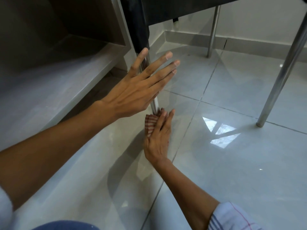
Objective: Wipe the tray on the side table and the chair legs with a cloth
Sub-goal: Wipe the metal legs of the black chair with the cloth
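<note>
A shiny metal chair leg (155,105) runs down from the dark chair seat (174,9) to the tiled floor. My right hand (157,138) presses a red-and-white striped cloth (150,124) against the bottom of that leg, the fingers wrapped around cloth and leg. My left hand (137,87) is spread flat with fingers apart in front of the upper part of the same leg, holding nothing. Two more metal chair legs stand at the back (211,34) and at the right (282,72). The tray and the side table are out of view.
A grey low shelf unit (54,77) stands close on the left of the leg. Glossy white floor tiles (232,163) spread to the right and front. A wall with a skirting board (249,42) closes the back.
</note>
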